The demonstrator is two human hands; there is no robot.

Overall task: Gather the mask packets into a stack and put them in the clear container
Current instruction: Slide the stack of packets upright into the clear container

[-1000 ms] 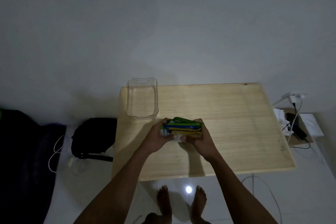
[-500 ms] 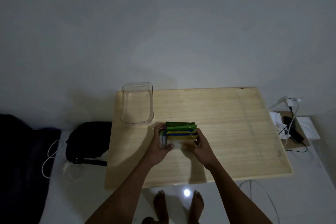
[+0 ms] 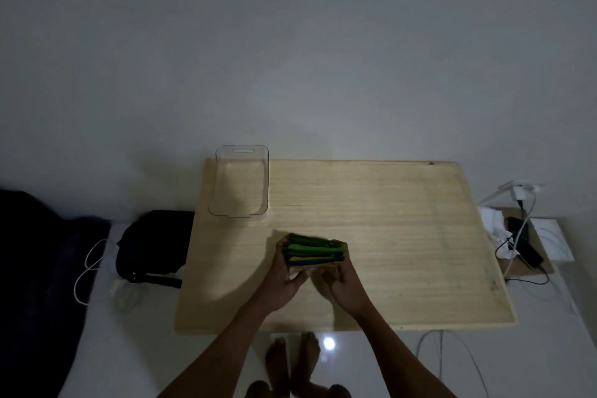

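Left hand (image 3: 286,271) & right hand (image 3: 344,279) grasp mask packets (image 3: 313,251) stacked mid-frame; next, lift into clear container (image 3: 239,182) up-left

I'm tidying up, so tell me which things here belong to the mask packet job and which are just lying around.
Job: stack of mask packets, held by left hand and right hand; clear container; wooden table.

Lying about: black bag, charger and cables, white cord.
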